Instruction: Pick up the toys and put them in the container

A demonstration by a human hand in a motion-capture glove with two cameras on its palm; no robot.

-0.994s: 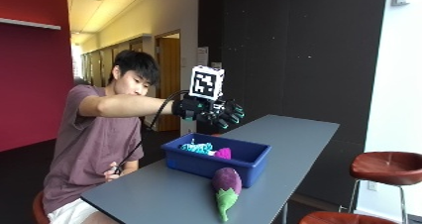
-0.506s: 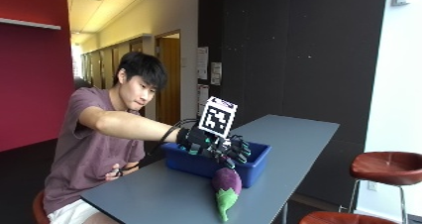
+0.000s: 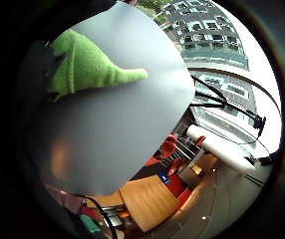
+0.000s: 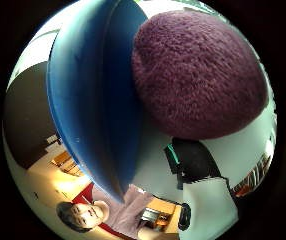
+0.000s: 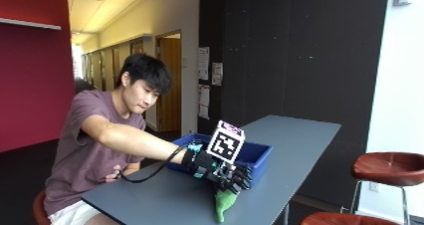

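Observation:
A plush eggplant lies on the grey table (image 5: 298, 135) just in front of the blue container (image 5: 257, 154). In the outside view only its green stem (image 5: 224, 205) shows, pointing toward the table's near edge. My gloved right hand (image 5: 222, 171) lies on its purple body, and the fingers (image 5: 240, 179) curl down around it. The thumb side palm view is filled by the purple body (image 4: 198, 75), with the blue container's wall (image 4: 88, 100) right beside it. The green stem (image 3: 87, 64) lies flat on the table in the little finger side palm view.
The person's bare left hand (image 5: 112, 175) rests at the table's near left edge. A brown stool (image 5: 391, 168) stands to the right of the table. Grey tabletop stretches away behind the container.
My hand came down from above the container to the table in front of it and now covers the eggplant's purple body.

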